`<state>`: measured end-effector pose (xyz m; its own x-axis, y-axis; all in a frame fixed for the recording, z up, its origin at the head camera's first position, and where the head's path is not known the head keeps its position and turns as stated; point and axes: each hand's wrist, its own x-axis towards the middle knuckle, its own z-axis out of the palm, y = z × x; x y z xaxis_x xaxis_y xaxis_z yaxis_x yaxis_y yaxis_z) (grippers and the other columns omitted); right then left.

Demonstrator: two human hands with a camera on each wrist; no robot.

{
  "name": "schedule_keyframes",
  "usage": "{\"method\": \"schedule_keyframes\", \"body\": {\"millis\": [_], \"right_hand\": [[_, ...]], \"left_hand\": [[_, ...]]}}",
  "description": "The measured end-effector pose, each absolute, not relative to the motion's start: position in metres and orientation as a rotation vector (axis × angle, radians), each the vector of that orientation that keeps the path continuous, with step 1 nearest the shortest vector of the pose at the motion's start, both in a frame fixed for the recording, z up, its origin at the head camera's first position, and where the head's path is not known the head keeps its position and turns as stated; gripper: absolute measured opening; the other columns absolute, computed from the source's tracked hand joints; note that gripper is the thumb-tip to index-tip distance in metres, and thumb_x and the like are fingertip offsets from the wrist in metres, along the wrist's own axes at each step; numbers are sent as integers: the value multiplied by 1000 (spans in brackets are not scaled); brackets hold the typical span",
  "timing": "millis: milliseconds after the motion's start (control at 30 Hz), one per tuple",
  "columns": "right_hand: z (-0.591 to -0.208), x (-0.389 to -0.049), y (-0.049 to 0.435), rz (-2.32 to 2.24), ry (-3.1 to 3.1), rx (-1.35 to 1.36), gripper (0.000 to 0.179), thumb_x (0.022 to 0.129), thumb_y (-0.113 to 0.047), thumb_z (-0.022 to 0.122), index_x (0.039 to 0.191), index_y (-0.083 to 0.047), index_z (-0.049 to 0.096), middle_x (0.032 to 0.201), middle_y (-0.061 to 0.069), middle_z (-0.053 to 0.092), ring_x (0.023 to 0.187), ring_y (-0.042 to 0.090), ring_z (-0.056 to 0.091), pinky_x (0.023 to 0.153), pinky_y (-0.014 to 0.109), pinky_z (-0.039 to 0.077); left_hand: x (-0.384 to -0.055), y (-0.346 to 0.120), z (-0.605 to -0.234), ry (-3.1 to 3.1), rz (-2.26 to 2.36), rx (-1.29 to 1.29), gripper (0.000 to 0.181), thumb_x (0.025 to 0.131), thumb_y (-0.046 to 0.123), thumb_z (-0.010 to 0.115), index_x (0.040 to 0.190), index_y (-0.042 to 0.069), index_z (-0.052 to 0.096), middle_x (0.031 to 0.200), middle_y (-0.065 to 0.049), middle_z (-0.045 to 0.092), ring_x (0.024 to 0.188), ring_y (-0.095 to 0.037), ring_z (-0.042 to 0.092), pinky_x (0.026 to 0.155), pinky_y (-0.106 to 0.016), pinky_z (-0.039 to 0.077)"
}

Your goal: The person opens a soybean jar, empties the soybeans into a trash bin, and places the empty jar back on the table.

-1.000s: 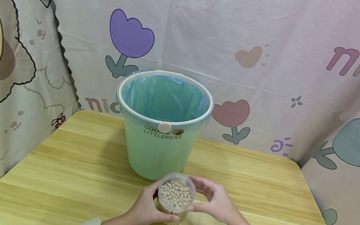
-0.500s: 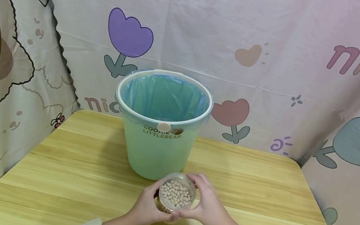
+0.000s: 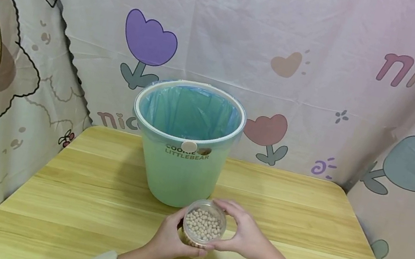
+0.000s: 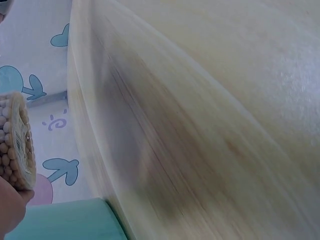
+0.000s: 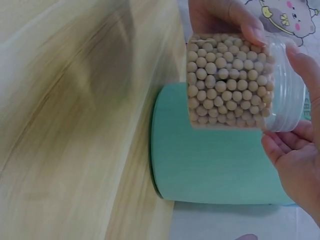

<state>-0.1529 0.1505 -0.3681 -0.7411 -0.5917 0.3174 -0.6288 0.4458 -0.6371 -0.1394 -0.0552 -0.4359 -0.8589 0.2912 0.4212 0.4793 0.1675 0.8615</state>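
Observation:
A clear round plastic jar (image 3: 204,224) of small beige balls is held up in both hands, in front of the bin. My left hand (image 3: 172,236) grips the jar's lower side, thumb in front. My right hand (image 3: 249,236) curls round the clear rim end, thumb at the front and fingers at the back. In the right wrist view the jar (image 5: 230,82) lies sideways in the picture, balls filling all but its clear rim end. Only the base end of the jar (image 4: 15,142) shows in the left wrist view.
A pale green bin (image 3: 182,180) with a white rim and blue liner (image 3: 194,108) stands on the wood-grain table (image 3: 283,217), just beyond the jar. Printed cloth (image 3: 323,89) hangs behind and at both sides.
My right hand has closed in on the jar's rim, its thumb moving round to the front, then turned back slightly. The left hand and the jar stay nearly in place.

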Motion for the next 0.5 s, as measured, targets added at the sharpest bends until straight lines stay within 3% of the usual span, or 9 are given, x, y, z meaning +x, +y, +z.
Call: {"method": "schedule_keyframes", "body": {"millis": [233, 367, 500], "right_hand": [[-365, -149, 143, 1111, -2713, 1018, 90, 63, -37, 83, 134, 1, 42, 133, 17, 48, 115, 32, 51, 92, 53, 48], [-362, -144, 133, 977, -2746, 944, 93, 62, -43, 82, 132, 5, 43, 129, 16, 48, 115, 29, 49, 92, 49, 50], [-359, -141, 127, 917, -2750, 911, 91, 60, -38, 84, 129, 5, 45, 126, 14, 50, 114, 25, 48, 91, 46, 51]], "left_hand": [[-138, -52, -436, -2297, -1759, -735, 87, 61, 26, 86, 135, 10, 44, 123, -4, 59, 108, -13, 58, 89, -27, 53], [-139, -51, -438, -2282, -1745, -763, 82, 65, 28, 83, 134, 9, 44, 123, -6, 59, 106, -13, 59, 87, -27, 53], [-140, -50, -441, -2273, -1736, -781, 80, 66, 29, 81, 134, 7, 44, 120, -7, 60, 104, -13, 60, 86, -26, 54]]}}
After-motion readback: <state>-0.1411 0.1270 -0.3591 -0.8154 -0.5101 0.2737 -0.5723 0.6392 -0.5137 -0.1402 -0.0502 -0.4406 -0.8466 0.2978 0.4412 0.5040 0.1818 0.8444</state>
